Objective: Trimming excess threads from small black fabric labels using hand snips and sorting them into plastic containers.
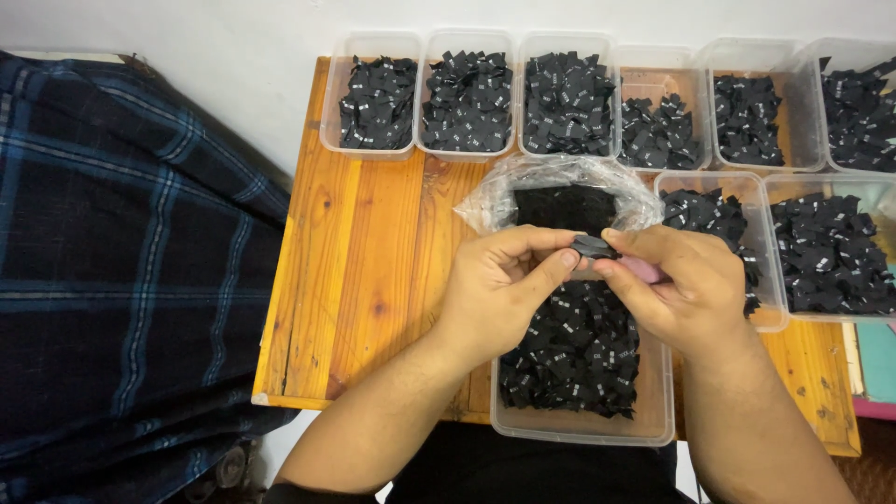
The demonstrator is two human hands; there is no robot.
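My left hand [504, 289] and my right hand [686, 289] meet over a clear plastic tub [653, 411] filled with several small black fabric labels [574, 359]. Both hands pinch a small stack of black labels [592, 247] between thumbs and fingertips. A pink object [644, 271] pokes out under my right fingers; what it is cannot be told. Just behind the hands lies a crumpled clear plastic bag [495, 201] with more black labels inside.
A wooden table [373, 252] carries a back row of several clear tubs [371, 98] of black labels and two more tubs [821, 247] at the right. A dark blue plaid cloth [121, 271] lies to the left. A white wall is behind.
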